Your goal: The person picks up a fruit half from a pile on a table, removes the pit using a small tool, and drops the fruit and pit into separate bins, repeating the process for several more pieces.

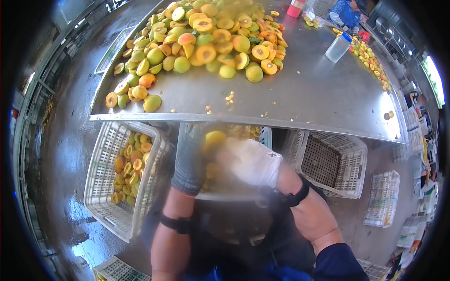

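Below the table's front edge, my left hand (190, 159), in a dark grey glove, is beside a yellow fruit (215, 140); its fingers are blurred. My right hand (253, 161), in a white glove, reaches in from the right toward the same fruit, its fingers smeared. Both hands are over a crate (266, 136) in front of my body, with yellow fruit pieces in it. A large heap of halved and whole yellow-green fruit (206, 54) lies on the metal table (300, 105). What either hand grips is too blurred to make out.
A white crate of fruit halves (98, 187) stands at the left, an empty crate (358, 164) at the right, and another crate (382, 199) beyond. On the table are a clear blue-lidded container (338, 48) and a red container (295, 8). A person (346, 14) is at the far side.
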`<state>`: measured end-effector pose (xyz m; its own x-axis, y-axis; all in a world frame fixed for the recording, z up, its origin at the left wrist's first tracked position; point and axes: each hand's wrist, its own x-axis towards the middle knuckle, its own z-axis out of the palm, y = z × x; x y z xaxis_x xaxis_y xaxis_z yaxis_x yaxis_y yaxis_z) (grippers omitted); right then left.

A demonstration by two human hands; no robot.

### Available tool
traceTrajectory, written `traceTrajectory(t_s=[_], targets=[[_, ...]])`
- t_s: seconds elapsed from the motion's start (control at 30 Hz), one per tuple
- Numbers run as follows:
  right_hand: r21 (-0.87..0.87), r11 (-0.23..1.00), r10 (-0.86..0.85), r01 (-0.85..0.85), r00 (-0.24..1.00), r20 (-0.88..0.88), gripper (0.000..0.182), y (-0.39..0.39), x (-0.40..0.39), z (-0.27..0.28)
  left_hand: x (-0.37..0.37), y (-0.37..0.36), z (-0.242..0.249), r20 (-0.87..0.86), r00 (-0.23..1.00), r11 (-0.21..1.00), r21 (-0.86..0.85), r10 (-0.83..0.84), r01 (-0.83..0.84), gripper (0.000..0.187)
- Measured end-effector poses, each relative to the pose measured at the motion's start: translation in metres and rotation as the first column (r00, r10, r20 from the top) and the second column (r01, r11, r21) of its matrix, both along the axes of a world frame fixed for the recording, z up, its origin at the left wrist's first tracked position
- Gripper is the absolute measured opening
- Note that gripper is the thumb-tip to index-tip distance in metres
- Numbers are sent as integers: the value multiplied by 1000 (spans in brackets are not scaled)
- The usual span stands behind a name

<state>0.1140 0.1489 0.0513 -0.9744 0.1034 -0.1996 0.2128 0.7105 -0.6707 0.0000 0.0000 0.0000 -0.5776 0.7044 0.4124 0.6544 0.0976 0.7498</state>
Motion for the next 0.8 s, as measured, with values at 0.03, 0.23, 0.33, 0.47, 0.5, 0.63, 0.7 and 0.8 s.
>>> traceTrajectory(t_s=[0.03, 0.23, 0.33, 0.47, 0.5, 0.63, 0.7, 0.8], targets=[[-48, 999, -18, 17, 1000, -9, 42, -2, 0, 0, 4, 3, -8, 45, 999, 997, 79, 17, -20, 48], [-3, 992, 123, -124, 990, 65, 40, -10, 8, 8, 18, -1, -24, -40, 993, 994, 10, 111, -111, 40], [-205, 974, 119, -101, 990, 80, 39, -13, 12, -5, 21, -3, -15, 9, 998, 996, 75, 57, -58, 33], [-371, 927, 32, -62, 996, -88, 35, -14, 19, -9, 26, 3, -17, 309, 949, 981, 158, 60, -114, 48], [-363, 928, 8, -80, 980, -197, 33, -17, 21, -17, 28, 5, -17, 448, 892, 965, 203, 61, -167, 51], [-413, 905, -29, -103, 953, -302, 31, -27, 29, -27, 39, 6, -21, 753, 656, 819, 410, -55, -402, 43], [-527, 842, -63, -116, 949, -310, 38, -29, 30, -31, 36, 4, -19, 810, 569, 778, 449, -146, -439, 45], [-892, 451, -147, -27, 984, -104, 45, -24, 41, -25, 22, -1, -11, 890, 356, 781, 430, -284, -453, 49]])
